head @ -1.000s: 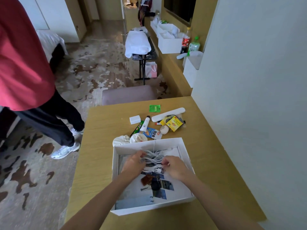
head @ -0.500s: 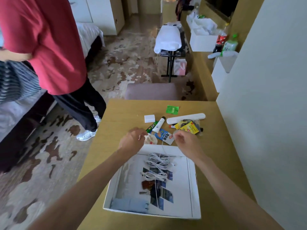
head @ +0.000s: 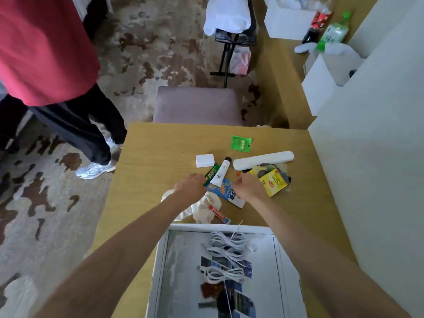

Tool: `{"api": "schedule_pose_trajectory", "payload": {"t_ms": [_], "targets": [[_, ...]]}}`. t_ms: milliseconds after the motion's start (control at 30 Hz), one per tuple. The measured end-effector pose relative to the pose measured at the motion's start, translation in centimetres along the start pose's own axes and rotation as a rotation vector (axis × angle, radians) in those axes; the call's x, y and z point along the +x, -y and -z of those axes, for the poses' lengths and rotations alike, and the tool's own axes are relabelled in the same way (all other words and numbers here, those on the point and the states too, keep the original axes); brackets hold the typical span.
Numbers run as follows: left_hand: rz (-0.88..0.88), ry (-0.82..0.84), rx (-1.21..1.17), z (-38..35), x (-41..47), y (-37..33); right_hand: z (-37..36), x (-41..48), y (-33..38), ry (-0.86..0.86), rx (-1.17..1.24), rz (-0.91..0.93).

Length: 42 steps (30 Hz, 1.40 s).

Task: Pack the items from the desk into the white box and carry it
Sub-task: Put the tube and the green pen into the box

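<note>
The white box [head: 161, 267] lies at the desk's near edge with a coiled white cable [head: 226, 255], a magazine and a brown snack inside. Beyond it my left hand [head: 190, 187] hovers with curled fingers over a cream cloth [head: 206, 206], beside a green packet [head: 211, 172] and a white tube [head: 220, 172]. My right hand [head: 249, 188] hangs over a blue snack packet [head: 223, 190], next to a yellow packet [head: 274, 182]; neither hand holds anything. Further back lie a long white case [head: 263, 159], a small white box [head: 204, 160] and a green sachet [head: 241, 143]. A small red-and-white tube [head: 220, 214] lies by the cloth.
A person in a red shirt and dark trousers [head: 68, 125] stands left of the desk [head: 149, 157]. A mauve stool [head: 197, 106] sits beyond the far edge. The white wall [head: 367, 157] borders the right side. Bottles [head: 321, 21] and white boxes stand on the counter behind.
Both hands let go of the cable, left it in the box and moved forward over the pile of items. The view tilted down and the box slid nearer.
</note>
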<state>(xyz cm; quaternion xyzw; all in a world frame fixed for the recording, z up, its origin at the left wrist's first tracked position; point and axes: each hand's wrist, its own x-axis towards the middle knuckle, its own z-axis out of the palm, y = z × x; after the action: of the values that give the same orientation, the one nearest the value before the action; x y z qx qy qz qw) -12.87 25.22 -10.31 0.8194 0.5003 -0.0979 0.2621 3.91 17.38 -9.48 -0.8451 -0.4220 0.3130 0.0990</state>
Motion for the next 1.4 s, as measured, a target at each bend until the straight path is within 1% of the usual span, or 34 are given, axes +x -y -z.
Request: {"api": "schedule_pose_trajectory", "payload": {"t_ms": [67,133,267,367,533,633,700,767,833,933,1033,1100,1200,1300,1333,1400], "targets": [[0.025,-0.029,0.027,-0.3,0.8,0.1,-0.5,1.9,1.4,0.011,0.167,-0.107],[0.028,-0.046,0.035,-0.5,1.6,0.2,-1.2,3.6,2.5,-0.018,0.215,-0.163],[0.035,-0.058,0.098,-1.1,3.1,0.0,-3.0,6.0,3.6,-0.054,0.236,-0.193],[0.044,-0.070,0.149,-1.3,4.3,-0.2,-3.9,7.0,3.5,-0.069,0.332,-0.243],[0.076,-0.028,0.134,-0.9,5.0,-0.6,-3.4,7.6,2.2,-0.006,0.397,-0.249],[0.133,0.004,0.026,-0.1,4.3,-0.9,-1.6,6.1,2.0,0.016,0.519,-0.189],[0.158,-0.017,-0.108,0.5,3.3,-1.1,0.2,4.1,1.8,-0.004,0.633,-0.137],[0.147,-0.089,-0.263,1.1,1.6,-1.1,2.2,1.5,1.4,-0.024,0.793,-0.088],[0.119,-0.196,-0.369,2.1,-0.7,-1.3,3.9,-1.5,0.8,-0.030,0.931,-0.028],[0.056,-0.337,-0.469,3.5,-5.3,-2.1,5.6,-6.1,0.0,-0.012,1.036,0.043],[-0.019,-0.420,-0.550,3.9,-10.6,-3.0,6.4,-10.5,-0.7,0.068,1.043,0.134],[-0.102,-0.440,-0.508,3.5,-14.3,-3.3,6.5,-13.1,-1.4,0.140,0.986,0.196],[-0.204,-0.421,-0.427,2.2,-19.6,-3.0,5.8,-16.7,-3.0,0.191,0.877,0.291],[-0.243,-0.349,-0.418,0.8,-23.4,-2.0,4.1,-19.6,-5.1,0.221,0.841,0.319],[-0.243,-0.328,-0.356,0.3,-24.3,-1.6,3.5,-20.4,-5.7,0.235,0.825,0.305],[-0.270,-0.305,-0.158,-0.8,-25.6,-0.6,2.3,-21.8,-6.8,0.238,0.770,0.267]]}}
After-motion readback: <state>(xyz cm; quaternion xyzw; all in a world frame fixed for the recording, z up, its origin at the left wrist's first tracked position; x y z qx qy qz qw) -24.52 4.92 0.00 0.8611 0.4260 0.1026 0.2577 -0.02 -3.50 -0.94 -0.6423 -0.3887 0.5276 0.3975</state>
